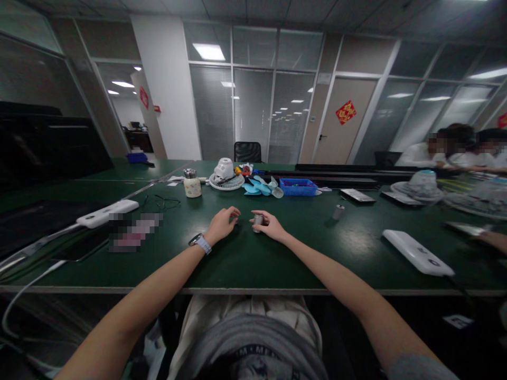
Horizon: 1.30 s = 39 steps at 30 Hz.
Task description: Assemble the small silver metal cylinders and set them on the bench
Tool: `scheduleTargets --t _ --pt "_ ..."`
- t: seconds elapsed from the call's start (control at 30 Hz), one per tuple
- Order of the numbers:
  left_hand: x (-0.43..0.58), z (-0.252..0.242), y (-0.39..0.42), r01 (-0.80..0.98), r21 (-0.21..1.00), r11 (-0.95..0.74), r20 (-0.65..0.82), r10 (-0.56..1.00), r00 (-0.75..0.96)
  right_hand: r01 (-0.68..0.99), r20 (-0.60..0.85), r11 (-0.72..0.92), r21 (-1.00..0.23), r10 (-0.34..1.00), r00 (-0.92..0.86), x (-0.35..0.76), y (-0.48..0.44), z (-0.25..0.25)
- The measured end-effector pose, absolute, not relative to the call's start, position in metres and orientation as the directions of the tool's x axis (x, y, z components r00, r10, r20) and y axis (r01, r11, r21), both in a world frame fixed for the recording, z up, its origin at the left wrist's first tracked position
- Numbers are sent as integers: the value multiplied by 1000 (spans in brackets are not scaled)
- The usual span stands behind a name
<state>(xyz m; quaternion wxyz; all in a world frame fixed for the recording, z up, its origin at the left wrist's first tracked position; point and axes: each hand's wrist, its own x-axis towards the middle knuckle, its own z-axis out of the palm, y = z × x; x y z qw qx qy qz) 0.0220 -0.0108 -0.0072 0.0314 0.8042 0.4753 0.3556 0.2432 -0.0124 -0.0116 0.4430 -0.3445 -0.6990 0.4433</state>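
My right hand (271, 226) is closed round a small grey metal cylinder (257, 222), with thumb and fingers on its sides, just above or on the green table. To its left, my left hand (222, 222) hovers with loosely curved fingers and a gap between thumb and forefinger; I see nothing held there. A watch with a pale strap (200, 243) is on the left wrist. Farther right on the table stands another metal cylinder (338, 212) of similar look.
Beyond my hands are a cream jar (192, 186), a white fan part (225, 177), light blue fan blades (259, 186) and a blue tray (298, 187). White power strips (418, 252) lie at both sides. A co-worker's hand (493, 240) shows at far right.
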Motion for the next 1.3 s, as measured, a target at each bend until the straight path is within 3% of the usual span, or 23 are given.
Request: scheduleTargets --t 0.4,0.73,1.03,1.3 --pt "22 -7 -11 745 393 -540 527 795 299 48 231 273 -961 887 -399 242 -13 -9" --pt "22 -10 -8 741 402 -537 525 799 294 169 250 308 -936 922 -297 241 -8 -15" --pt "22 -9 -9 737 401 -544 522 797 305 61 233 267 -962 916 -327 242 -3 -15" --pt "23 -9 -10 734 406 -545 521 798 305 154 288 349 -924 903 -319 242 -5 -19"
